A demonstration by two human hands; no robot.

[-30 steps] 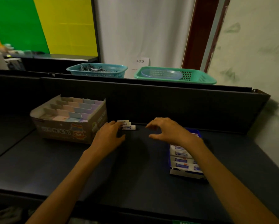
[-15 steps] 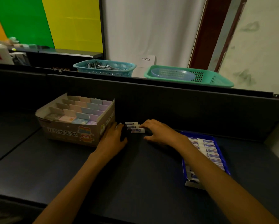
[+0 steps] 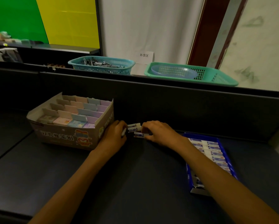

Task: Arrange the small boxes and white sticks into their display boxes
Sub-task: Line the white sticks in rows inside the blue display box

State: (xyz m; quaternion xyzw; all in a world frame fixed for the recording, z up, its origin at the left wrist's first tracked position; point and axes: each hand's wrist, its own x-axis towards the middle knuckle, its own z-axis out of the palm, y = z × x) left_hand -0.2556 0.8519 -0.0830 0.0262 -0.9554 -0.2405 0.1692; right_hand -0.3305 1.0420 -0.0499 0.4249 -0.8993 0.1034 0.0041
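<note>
two hands meet near the back edge of the dark surface (image 3: 135, 183), either side of a small cluster of white sticks (image 3: 135, 128). the left hand (image 3: 113, 137) has its fingers curled around the left ends of the sticks, just beside the right wall of the cardboard display box (image 3: 66, 138). the right hand (image 3: 158, 131) has its fingers curled over the right ends, the thumb low against the nearest stick (image 3: 139, 135), which lies flat on the surface a little apart from the others. the cardboard display box sits toward the back left of the surface, with rows of small boxes (image 3: 80, 110) in pastel colours standing in its tiers. the blue display box (image 3: 222, 147) lies near the right edge, with a row of white sticks side by side inside it and the right forearm crossing over its near end. on the ledge behind the surface stand a teal basket (image 3: 101, 65) and a green basket (image 3: 216, 76).
</note>
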